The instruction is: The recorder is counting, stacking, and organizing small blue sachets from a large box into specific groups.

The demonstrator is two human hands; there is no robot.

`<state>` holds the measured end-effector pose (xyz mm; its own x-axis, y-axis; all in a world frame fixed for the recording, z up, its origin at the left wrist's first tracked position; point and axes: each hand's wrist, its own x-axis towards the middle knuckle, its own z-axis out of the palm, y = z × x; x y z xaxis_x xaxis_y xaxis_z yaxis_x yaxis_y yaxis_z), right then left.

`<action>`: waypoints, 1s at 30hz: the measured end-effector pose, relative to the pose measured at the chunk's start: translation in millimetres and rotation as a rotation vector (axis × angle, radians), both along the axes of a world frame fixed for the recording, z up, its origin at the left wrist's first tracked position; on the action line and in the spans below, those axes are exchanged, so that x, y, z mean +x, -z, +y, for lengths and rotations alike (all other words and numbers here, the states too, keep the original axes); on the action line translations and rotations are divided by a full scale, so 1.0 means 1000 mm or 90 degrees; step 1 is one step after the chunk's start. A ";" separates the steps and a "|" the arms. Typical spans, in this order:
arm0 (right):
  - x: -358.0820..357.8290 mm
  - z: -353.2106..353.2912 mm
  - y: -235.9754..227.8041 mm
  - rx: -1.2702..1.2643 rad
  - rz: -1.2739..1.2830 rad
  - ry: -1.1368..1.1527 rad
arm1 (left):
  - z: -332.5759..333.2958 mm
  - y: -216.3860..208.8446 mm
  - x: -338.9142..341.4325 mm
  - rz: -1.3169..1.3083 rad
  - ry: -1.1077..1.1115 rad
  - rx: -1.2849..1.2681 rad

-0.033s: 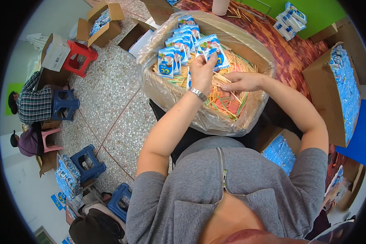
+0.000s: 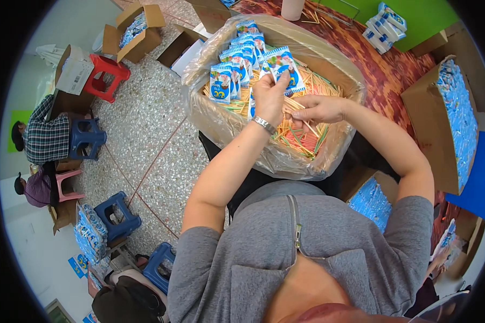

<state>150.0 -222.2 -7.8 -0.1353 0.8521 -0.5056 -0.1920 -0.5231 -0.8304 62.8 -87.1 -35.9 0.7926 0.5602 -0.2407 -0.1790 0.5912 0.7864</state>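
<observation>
A blue-and-white packet [image 2: 286, 67] is gripped in my left hand [image 2: 269, 98], its thumb lying across the front. My right hand [image 2: 322, 109] pinches a few thin pale sticks [image 2: 292, 104] just right of that packet, fingers close to my left hand. Both are over a cardboard box [image 2: 291, 37] lined with a clear plastic bag [image 2: 199, 64]. Loose thin sticks [image 2: 307, 141] in yellow, pink and green fill it. Along the box's left side, several similar packets [image 2: 221, 83] lie overlapping on top of the sticks.
A carton of blue packets [image 2: 455, 118] stands at right, another [image 2: 371, 203] by my right side. Bundled packets [image 2: 383, 28] and a pale cup [image 2: 292, 8] are on the red patterned surface [image 2: 382, 75]. Stools [image 2: 116, 215] and seated people [image 2: 47, 132] are at left.
</observation>
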 end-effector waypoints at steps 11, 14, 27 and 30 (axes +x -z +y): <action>-0.015 0.000 0.010 -0.011 0.158 0.201 | 0.004 -0.002 -0.006 0.057 -0.001 0.244; -0.013 -0.003 0.009 0.028 0.129 0.160 | 0.003 -0.014 -0.006 -0.006 -0.036 0.156; -0.040 0.022 -0.021 0.250 0.143 0.484 | 0.022 -0.025 -0.006 -0.056 -0.214 0.067; -0.059 0.052 -0.014 0.411 0.128 0.867 | 0.001 -0.029 -0.002 -0.091 -0.256 -0.003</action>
<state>90.8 -170.2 6.7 0.8934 0.4424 -0.0782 -0.3480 0.5714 -0.7432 60.8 -86.0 -6.8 0.5366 0.8308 -0.1479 -0.5034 0.4558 0.7341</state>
